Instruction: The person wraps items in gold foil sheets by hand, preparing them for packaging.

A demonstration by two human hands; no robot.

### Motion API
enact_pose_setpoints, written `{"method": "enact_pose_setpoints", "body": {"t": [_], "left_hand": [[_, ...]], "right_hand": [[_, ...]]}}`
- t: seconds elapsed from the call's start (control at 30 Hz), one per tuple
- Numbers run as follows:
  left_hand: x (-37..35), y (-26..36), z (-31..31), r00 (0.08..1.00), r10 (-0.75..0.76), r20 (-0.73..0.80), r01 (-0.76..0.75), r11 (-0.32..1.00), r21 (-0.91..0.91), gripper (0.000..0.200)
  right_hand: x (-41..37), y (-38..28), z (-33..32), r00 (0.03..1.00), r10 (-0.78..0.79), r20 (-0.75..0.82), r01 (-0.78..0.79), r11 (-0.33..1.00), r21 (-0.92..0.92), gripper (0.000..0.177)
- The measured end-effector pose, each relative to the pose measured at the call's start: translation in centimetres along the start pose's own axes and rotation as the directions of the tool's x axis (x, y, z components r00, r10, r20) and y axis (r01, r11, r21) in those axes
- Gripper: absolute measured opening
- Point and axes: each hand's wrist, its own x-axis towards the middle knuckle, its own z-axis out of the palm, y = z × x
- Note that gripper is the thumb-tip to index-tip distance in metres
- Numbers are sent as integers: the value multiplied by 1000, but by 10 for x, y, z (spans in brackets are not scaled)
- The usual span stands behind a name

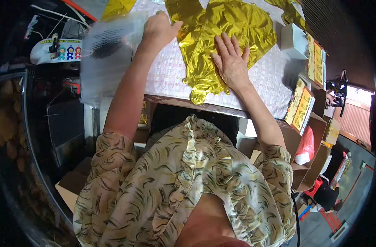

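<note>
A crumpled gold foil balloon (249, 24), flat and without air, lies on the table's pale patterned cloth (165, 78). My right hand (233, 68) rests palm down on it, fingers stretched and slightly spread. To the left, my left hand (160, 31) is closed with the thumb pointing towards the foil's left edge; whatever its curled fingers hold is hidden. Beside my left forearm, clear plastic bags (107, 57) with dark printed text hang over the table's left side, smeared by motion.
More gold foil (118, 8) lies at the far left, with another piece at the far right. A white box (294, 41) and yellow printed boxes (300, 106) line the right edge. A white device with cartoon figures (58, 51) stands left. Open cartons (313, 148) sit lower right.
</note>
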Motion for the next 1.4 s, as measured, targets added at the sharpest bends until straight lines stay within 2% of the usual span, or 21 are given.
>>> {"method": "enact_pose_setpoints", "body": {"t": [0.1, 0.2, 0.27, 0.3, 0.33, 0.4, 0.43, 0.47, 0.53, 0.57, 0.6, 0.67, 0.7, 0.73, 0.8, 0.83, 0.87, 0.93, 1.07, 1.13, 1.4], "left_hand": [[8, 8, 4, 998, -53, 33, 53, 998, -15, 57], [18, 7, 19, 988, -139, 67, 149, 971, -189, 55], [31, -6, 39, 980, -137, 145, 199, 687, -699, 42], [33, -8, 40, 991, -87, 105, 135, 719, -682, 61], [32, -4, 38, 991, -82, 107, 133, 721, -680, 61], [28, 11, 40, 968, 17, -249, -159, 813, -560, 85], [24, 27, 46, 981, -30, -191, -147, 522, -840, 75], [14, 43, 36, 981, -24, -191, -151, 522, -840, 75], [-7, 72, 2, 849, 374, -374, -526, 521, -673, 105], [-5, 67, 18, 829, 375, -415, -550, 683, -480, 81], [-4, 73, 21, 827, 376, -418, -553, 683, -478, 81], [-8, 93, 24, 951, 310, 15, -273, 859, -433, 70], [-12, 99, 24, 923, 365, 124, -289, 869, -401, 86], [-13, 97, 27, 924, 364, 120, -291, 870, -399, 86], [-14, 92, 34, 819, 569, -75, -485, 616, -621, 75], [-14, 85, 17, 866, 489, 105, -354, 747, -562, 47], [-3, 67, 18, 864, 493, 102, -359, 746, -561, 47], [32, 27, 36, 795, 521, -310, -599, 601, -529, 25], [60, 4, 42, 771, 610, -182, -626, 674, -392, 20], [66, 10, 48, 697, 694, -181, -714, 644, -276, 23], [76, 15, 70, 728, 673, -132, -678, 679, -282, 24]], "right_hand": [[1, 0, 2, 1000, -6, -7, 6, 1000, -13, 59], [0, 0, 2, 1000, -7, -15, 7, 1000, -18, 59], [1, 0, 2, 1000, -4, -24, 4, 1000, -11, 59], [0, 0, 1, 1000, -5, -25, 4, 1000, -18, 59], [0, -1, 1, 1000, -4, -28, 3, 1000, -26, 58], [0, 0, 1, 1000, 1, -28, -2, 1000, -28, 58], [0, 0, 1, 1000, 0, -24, 0, 1000, -31, 58], [0, 0, 1, 1000, 5, -28, -6, 999, -32, 58], [0, -1, 2, 1000, 6, -28, -7, 1000, -29, 59], [0, -1, 2, 1000, 7, -22, -8, 1000, -24, 59], [0, -1, 1, 1000, 6, -26, -6, 1000, -25, 59], [1, -2, -1, 1000, 15, -10, -16, 1000, -24, 60], [1, -4, -3, 1000, 12, -15, -13, 1000, -25, 60], [2, -5, -5, 999, 32, 41, -30, 999, -33, 60], [2, -4, -6, 995, 49, 92, -45, 998, -47, 61], [0, -3, -3, 998, 37, 53, -35, 999, -26, 61], [0, -2, -1, 1000, 29, 11, -29, 1000, -5, 61], [0, -2, -2, 1000, 25, -7, -25, 1000, 15, 60], [0, -3, -4, 1000, 19, -7, -19, 1000, 23, 60], [0, -3, -3, 1000, 24, -2, -24, 999, 24, 60], [1, -2, -4, 998, 27, 59, -25, 999, -31, 60]]}}
